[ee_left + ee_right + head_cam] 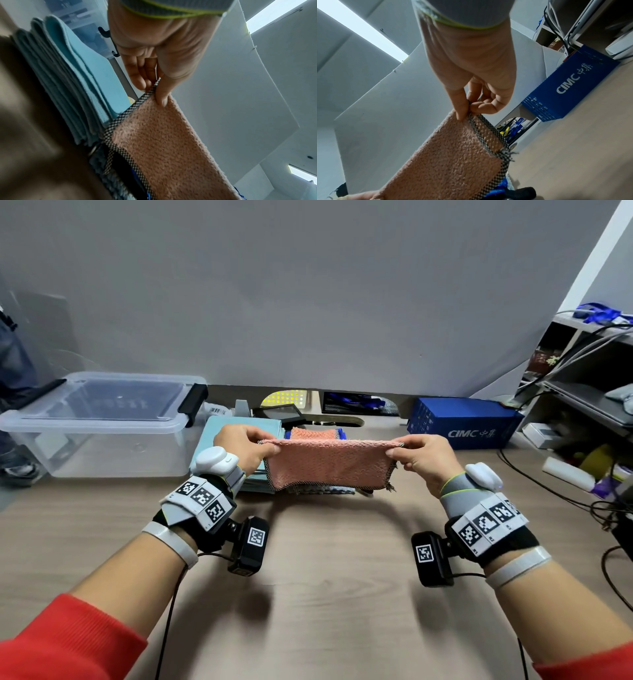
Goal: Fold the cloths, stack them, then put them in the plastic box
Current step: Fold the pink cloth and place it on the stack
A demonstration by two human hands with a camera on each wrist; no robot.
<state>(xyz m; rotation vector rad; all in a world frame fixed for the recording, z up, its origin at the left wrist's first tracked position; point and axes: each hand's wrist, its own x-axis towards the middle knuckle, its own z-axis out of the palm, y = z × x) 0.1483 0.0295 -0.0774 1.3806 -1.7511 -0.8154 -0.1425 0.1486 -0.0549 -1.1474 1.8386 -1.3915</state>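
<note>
A pink terry cloth [329,465] with a checked border hangs folded in the air above the table, stretched between both hands. My left hand [255,447] pinches its upper left corner, thumb on the pink face [161,100]. My right hand [409,451] pinches the upper right corner [465,112]. Under and behind the cloth lies a stack of folded light-blue cloths [239,433], also seen edge-on as the blue stack [72,83]. Another pink cloth [313,434] lies behind. The clear plastic box [102,422] stands at the left with its lid on.
A blue CIMC box [466,422] sits at the back right. Cables [561,491] and shelves [589,378] with clutter fill the right side. Small devices [281,410] lie along the back wall. The wooden tabletop [325,577] spreads toward me.
</note>
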